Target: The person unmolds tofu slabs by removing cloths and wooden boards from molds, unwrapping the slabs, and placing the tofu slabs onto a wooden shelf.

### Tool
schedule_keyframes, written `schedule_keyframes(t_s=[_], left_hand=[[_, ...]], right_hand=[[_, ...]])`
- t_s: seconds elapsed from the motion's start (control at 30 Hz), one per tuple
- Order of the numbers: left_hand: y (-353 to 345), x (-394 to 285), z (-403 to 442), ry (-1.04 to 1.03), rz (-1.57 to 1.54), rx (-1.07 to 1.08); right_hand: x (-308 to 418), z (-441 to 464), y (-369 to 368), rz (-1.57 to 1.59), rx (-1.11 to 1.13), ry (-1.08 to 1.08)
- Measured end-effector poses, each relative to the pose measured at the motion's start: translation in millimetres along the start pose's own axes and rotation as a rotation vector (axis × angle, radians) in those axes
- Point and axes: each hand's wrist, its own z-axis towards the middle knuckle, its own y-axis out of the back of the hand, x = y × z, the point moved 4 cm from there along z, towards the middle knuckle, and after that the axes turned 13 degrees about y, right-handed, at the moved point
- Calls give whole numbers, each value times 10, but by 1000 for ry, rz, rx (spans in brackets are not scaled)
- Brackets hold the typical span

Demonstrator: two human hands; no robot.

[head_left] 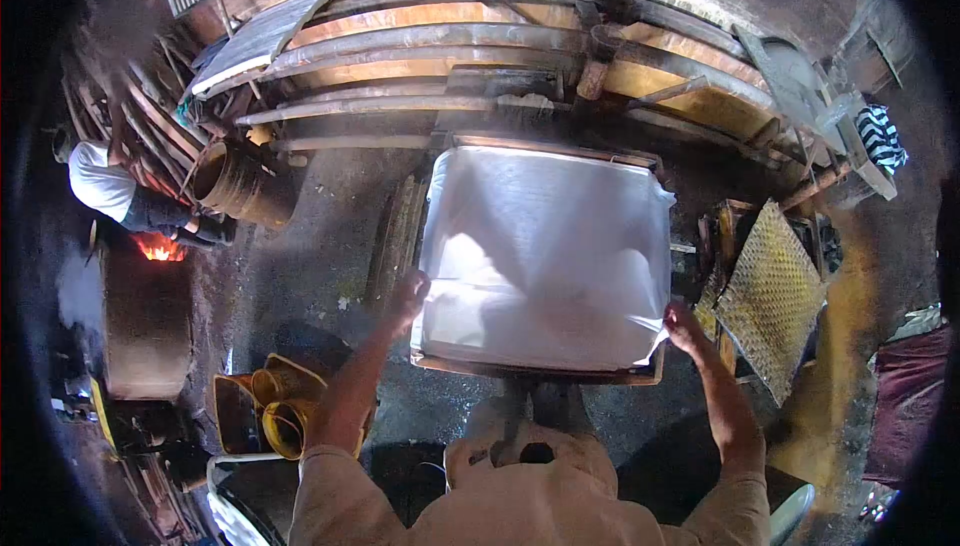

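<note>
A white cloth (560, 296) is spread across a shallow wooden frame (540, 374) in front of me, with folds and shadows over its surface. My left hand (408, 296) pinches the cloth at its left edge. At the lower right edge, my right hand (684, 326) grips the cloth and draws it into a small peak. Wood shows along the frame's near side and at its top right corner. What lies beneath the cloth is hidden.
Left, a person in a white shirt (100, 184) bends near a fire (160, 246) and a rusty barrel (245, 184). Yellow containers (285, 426) stand near my left arm. A textured yellowish panel (772, 301) leans at right. Long wooden beams (420, 39) run along the back.
</note>
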Motion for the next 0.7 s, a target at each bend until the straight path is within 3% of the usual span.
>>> schedule_keyframes(t_s=[0.03, 0.07, 0.1, 0.13, 0.17, 0.23, 0.3, 0.33, 0.37, 0.4, 0.43, 0.47, 0.5, 0.53, 0.6, 0.63, 0.67, 0.7], left_hand=[[84, -59, 112, -34, -69, 22], [179, -140, 162, -155, 152, 3], [324, -440, 195, -159, 158, 7], [400, -778, 216, -107, 280, 126], [388, -947, 260, -53, 400, 244], [320, -832, 485, -161, 466, 160], [409, -849, 697, -90, 661, -216], [438, -861, 805, -52, 705, -346], [444, -968, 933, -48, 713, -343], [489, -1050, 1134, 258, 794, -279], [505, -1056, 1319, 566, 860, -211], [471, -740, 1604, 706, 714, -138], [374, -675, 1848, 682, 367, 21], [276, -608, 2079, 706, 11, 179], [174, -821, 2529, 399, -472, 328], [249, -1361, 2575, 292, -924, 277], [379, -1702, 2715, 197, -943, 208], [500, -1995, 2861, 100, -961, 139]], right_hand=[[-92, 81, -19, 137, 38, 5], [-191, 91, -18, 87, 86, -2], [92, 117, 204, 38, 133, -9], [609, 188, 507, -220, 334, -1], [505, 219, 447, -215, 331, -3], [336, 374, 345, -636, 342, 111], [53, 634, 391, -760, 417, 32], [-153, 746, 567, -722, -27, -2], [-360, 765, 742, -658, -464, -40], [-570, 881, 829, -652, -460, -41], [-740, 1057, 1003, -446, -330, -227], [-797, 1153, 1058, 188, -392, -206], [-702, 1237, 1176, 800, -494, -253], [-558, 1460, 1341, 1040, -375, 61], [-402, 1973, 1778, 1120, -736, -383], [-318, 2206, 2057, 1262, -667, -157], [-221, 2423, 2333, 1416, -569, 59], [137, 2447, 2624, 1369, -832, 30]])
